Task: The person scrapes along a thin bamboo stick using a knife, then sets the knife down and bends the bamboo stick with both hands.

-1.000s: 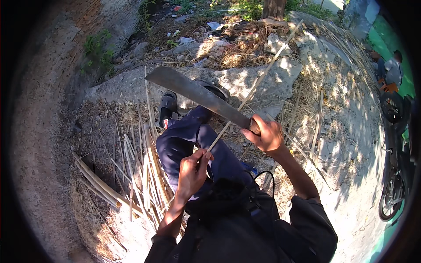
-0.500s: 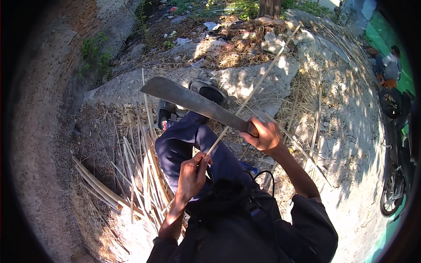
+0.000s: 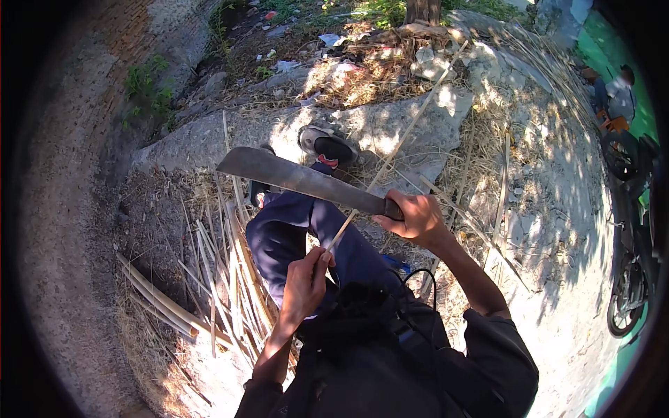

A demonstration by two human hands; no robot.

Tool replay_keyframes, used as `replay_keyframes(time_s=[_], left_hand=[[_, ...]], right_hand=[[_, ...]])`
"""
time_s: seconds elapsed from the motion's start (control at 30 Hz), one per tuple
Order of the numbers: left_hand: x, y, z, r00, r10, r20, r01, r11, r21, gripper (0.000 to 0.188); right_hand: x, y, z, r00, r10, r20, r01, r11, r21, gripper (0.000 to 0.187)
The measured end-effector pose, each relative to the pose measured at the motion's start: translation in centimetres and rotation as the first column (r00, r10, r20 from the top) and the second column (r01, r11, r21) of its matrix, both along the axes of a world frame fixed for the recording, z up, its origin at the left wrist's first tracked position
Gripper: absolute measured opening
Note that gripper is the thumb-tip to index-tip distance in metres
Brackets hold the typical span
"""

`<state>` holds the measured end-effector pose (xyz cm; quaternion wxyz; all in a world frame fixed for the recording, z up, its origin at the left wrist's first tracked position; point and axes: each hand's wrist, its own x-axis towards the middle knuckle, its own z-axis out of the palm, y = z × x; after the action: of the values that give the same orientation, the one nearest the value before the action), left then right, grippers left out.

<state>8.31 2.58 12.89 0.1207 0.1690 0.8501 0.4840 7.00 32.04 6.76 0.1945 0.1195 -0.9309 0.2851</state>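
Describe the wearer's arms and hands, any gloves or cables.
Black fabric sleeves end short of the wrists, leaving both forearms bare. Left hand and right hand are bare too: no glove, watch or ring shows. A thin black looped cable shows beside the black-clothed torso, on neither arm.

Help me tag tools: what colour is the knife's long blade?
The blade is dull grey, in the head view.

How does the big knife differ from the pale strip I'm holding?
The knife is broad and dark; the strip is slender and pale. The knife slants up toward the left, the strip up toward the right. The right hand holds the knife by its handle; the left hand holds the strip near its lower visible end. Both are long, crossing in view.
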Motion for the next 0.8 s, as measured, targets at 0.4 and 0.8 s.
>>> replay_keyframes(time_s=[0.4,0.8], left_hand=[[0.6,-1.1,-0.7,1.0,0.024,0.006,-0.024,1.0,-0.013,0.02],[0.6,-1.5,-0.5,0.999,0.034,-0.018,-0.036,0.996,-0.087,0.016]], right_hand=[[0.0,1.0,0.3,0.987,-0.072,0.146,0.068,0.997,0.032,0.046],[-1.2,1.9,-2.8,0.994,-0.048,-0.1,0.063,0.987,0.147,0.049]])
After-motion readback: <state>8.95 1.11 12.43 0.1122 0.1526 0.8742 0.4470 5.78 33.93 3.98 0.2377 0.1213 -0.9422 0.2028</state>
